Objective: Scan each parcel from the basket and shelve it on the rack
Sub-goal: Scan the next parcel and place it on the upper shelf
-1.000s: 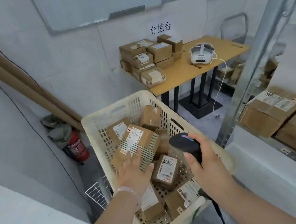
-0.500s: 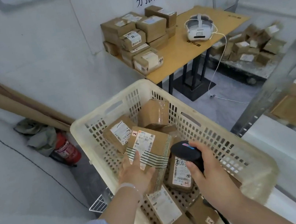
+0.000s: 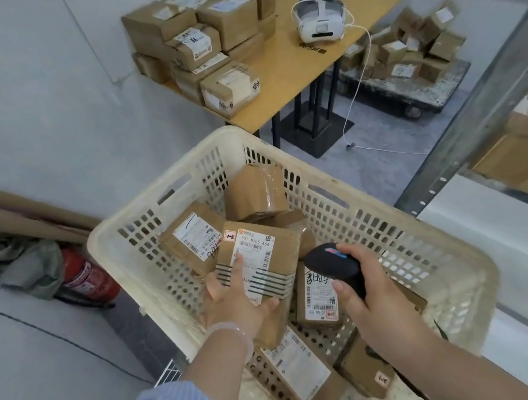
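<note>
A cream perforated plastic basket (image 3: 396, 224) fills the lower middle and holds several brown cardboard parcels. My left hand (image 3: 236, 298) grips one striped parcel (image 3: 270, 250) with a white label facing up, fingers round its near edge and forefinger on the label. My right hand (image 3: 368, 290) holds a black handheld scanner (image 3: 332, 266) just right of that parcel, its head over the basket. Another labelled parcel (image 3: 318, 298) lies under the scanner. The rack (image 3: 491, 80), a grey metal upright with shelves, stands at the right.
A wooden table (image 3: 295, 54) behind the basket bears a stack of parcels (image 3: 204, 40) and a white headset (image 3: 319, 17). A flat trolley (image 3: 411, 95) with more parcels stands at the back right. A red fire extinguisher (image 3: 88, 281) lies on the floor to the left.
The view has tilted down and closer to the basket. My left hand has taken a firmer hold of the striped parcel. The scanner stays beside it.
</note>
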Demonstrator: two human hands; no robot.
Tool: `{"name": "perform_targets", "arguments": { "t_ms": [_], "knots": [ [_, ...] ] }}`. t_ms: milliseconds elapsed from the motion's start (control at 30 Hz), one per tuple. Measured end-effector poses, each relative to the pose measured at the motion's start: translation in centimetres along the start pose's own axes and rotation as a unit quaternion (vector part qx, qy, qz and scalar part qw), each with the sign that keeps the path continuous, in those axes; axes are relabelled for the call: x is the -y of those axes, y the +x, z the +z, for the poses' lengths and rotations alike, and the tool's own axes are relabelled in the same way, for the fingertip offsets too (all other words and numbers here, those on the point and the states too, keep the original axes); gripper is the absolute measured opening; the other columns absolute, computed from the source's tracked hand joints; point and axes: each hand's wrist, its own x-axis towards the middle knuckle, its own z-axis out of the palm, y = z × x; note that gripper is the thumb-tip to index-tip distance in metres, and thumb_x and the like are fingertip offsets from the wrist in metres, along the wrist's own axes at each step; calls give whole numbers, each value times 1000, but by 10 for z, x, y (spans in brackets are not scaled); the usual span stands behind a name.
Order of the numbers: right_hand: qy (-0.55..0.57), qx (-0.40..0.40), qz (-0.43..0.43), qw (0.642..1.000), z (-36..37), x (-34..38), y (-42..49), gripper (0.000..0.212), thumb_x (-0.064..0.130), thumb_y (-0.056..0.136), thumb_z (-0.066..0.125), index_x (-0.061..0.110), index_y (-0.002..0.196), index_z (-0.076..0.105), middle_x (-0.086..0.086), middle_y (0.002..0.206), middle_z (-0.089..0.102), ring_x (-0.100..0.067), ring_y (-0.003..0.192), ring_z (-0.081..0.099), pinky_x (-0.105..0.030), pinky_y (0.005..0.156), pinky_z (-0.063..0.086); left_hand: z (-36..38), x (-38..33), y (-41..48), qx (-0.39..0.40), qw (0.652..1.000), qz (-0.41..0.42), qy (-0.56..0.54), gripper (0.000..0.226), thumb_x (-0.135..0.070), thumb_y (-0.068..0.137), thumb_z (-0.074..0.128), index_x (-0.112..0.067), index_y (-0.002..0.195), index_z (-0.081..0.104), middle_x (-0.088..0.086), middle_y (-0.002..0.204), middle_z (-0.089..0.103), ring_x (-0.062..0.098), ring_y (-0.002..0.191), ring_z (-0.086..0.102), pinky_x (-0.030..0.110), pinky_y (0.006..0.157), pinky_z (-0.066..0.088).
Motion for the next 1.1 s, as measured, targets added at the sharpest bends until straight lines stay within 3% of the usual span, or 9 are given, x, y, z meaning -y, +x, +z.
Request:
{"name": "perform_targets", "arguments": {
  "t_ms": [100,167,300,533,667,867,1100],
  "knots": [
    [-4,-5,6,1000,3,-3,1,51,30,99,56,68,120,29,26,126,51,7,111,52,-10,82,40,1,1,2,-9,1000,10,-5,111,-71,69,72,-62,145,-9,-2,148,-3,32,132,33,53,111,34],
    [-6,-7,12,1000,4,-5,1,51,31,99,56,68,120,28,26,126,52,8,108,52,-6,78,38,4,2,2,-16,999,29,-1,112,-69,69,73,-65,143,-10,-4,148,-8,31,135,26,52,111,35],
    [-9,-10,18,1000,5,-5,0,48,33,99,55,66,121,29,27,126,52,4,107,54,-10,76,39,10,1,1,-20,999,42,21,119,-66,71,74,-69,128,-30,-8,152,-27,34,145,8,55,113,29],
    [2,-8,34,999,4,-6,-1,44,35,99,54,64,123,31,25,123,53,4,102,56,-6,70,38,15,-1,6,-9,999,39,-11,136,-64,65,80,-65,126,-41,8,164,1,38,147,14,56,113,27],
    [6,-11,42,999,3,-7,-3,48,36,99,53,71,119,28,24,121,55,6,96,55,-5,66,39,16,-1,7,-15,998,50,-34,140,-61,63,83,-64,126,-42,10,143,33,33,131,38,51,103,39],
    [12,-15,42,999,1,-8,-6,50,35,99,54,74,115,27,27,117,56,10,88,56,-6,64,41,14,-3,8,0,993,55,-105,140,-40,66,89,-65,135,-29,4,141,28,27,125,44,44,101,42],
    [18,-33,32,999,-1,-6,-12,53,33,99,55,75,115,27,28,117,55,8,90,57,-7,65,41,12,-1,4,-20,991,91,-96,136,-40,71,86,-73,124,-34,2,144,27,25,124,47,48,100,44]
  ]
}}
